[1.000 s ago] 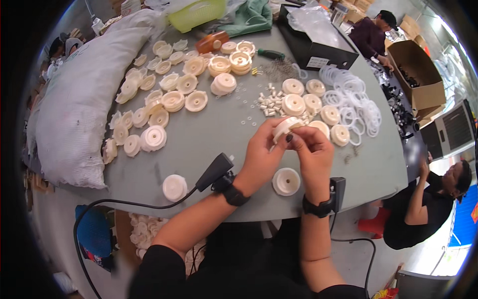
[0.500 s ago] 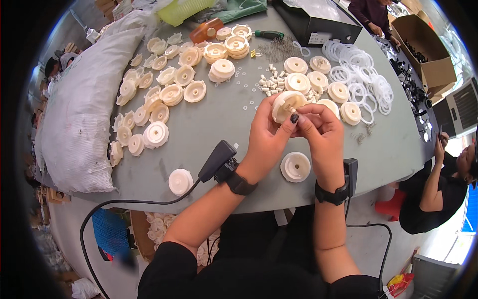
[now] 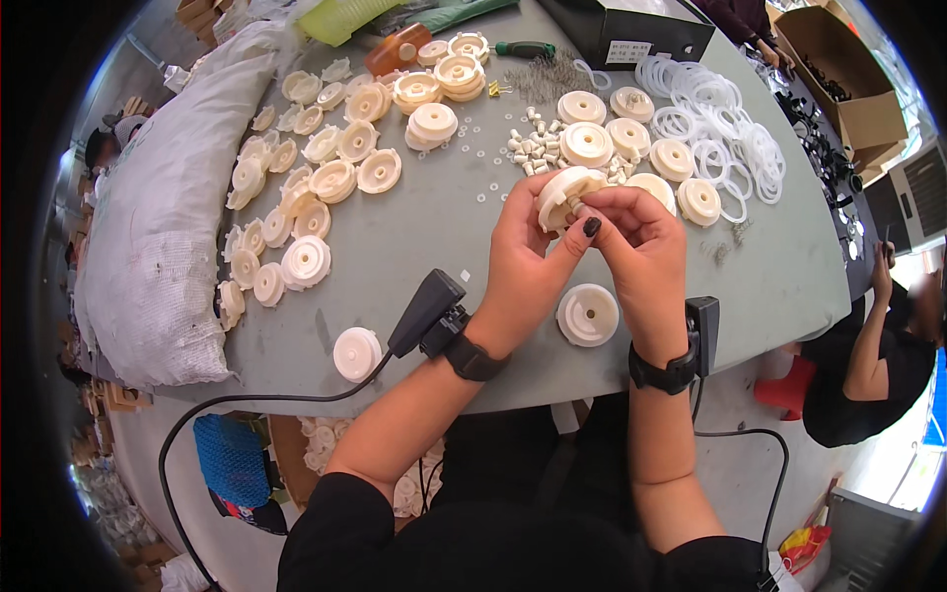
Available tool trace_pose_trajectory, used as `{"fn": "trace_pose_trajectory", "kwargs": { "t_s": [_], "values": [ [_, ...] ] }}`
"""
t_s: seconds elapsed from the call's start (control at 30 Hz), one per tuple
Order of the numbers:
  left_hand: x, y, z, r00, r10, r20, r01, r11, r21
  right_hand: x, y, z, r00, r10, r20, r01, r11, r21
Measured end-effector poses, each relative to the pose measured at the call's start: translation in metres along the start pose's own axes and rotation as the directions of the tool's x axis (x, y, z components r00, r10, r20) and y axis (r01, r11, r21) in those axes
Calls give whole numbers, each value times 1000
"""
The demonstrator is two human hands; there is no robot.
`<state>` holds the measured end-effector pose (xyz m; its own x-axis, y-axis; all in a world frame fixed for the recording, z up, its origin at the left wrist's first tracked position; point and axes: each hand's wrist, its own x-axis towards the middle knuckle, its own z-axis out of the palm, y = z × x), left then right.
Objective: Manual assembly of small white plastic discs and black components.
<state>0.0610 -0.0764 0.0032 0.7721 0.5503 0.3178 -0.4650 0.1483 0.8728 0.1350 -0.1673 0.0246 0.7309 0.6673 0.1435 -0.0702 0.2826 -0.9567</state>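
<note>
The left hand [image 3: 533, 266] grips a cream notched disc [image 3: 558, 200] by its rim, tilted, above the grey table [image 3: 414, 237]. The right hand [image 3: 639, 252] has its thumb and fingers pinched together on a small pale piece [image 3: 576, 205] at the disc's face; whether the piece is seated in the disc cannot be told. Both wrists bear black straps [image 3: 475, 359]. Just below the hands, a round white part [image 3: 590, 330] lies on the table; a second white part [image 3: 356, 354] lies to the left, near the front edge. Beyond the hands are a heap of small white plugs [image 3: 541, 150], a group of cream wheels [image 3: 586, 144] and, to their right, translucent rings [image 3: 712, 128]. Farther out lie fine springs [image 3: 552, 81], a green-handled screwdriver [image 3: 525, 48] and a black box [image 3: 651, 41]. Notched cream parts [image 3: 332, 182] spread at left, beside a white woven sack [image 3: 158, 227].
</note>
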Motion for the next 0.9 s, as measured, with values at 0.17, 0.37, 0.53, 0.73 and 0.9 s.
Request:
{"fn": "trace_pose_trajectory", "kwargs": {
  "t_s": [0.17,0.37,0.53,0.73,0.9],
  "values": [
    [-1,-1,1,1000,-17,-19,17,1000,-5,0,3,1,999,-45,-24,43,996,-82],
    [-2,0,1,1000,-1,-17,1,1000,26,-1,5,2,998,-57,-41,50,989,-139],
    [-3,-9,-4,1000,17,-20,-15,992,126,0,5,3,997,-59,-40,53,989,-140],
    [0,7,2,984,-178,-28,176,983,-58,1,-3,-5,994,99,47,-92,987,-132],
    [0,1,3,996,-85,-15,85,996,4,2,-4,-9,994,71,84,-68,997,-39]
  ]
}}
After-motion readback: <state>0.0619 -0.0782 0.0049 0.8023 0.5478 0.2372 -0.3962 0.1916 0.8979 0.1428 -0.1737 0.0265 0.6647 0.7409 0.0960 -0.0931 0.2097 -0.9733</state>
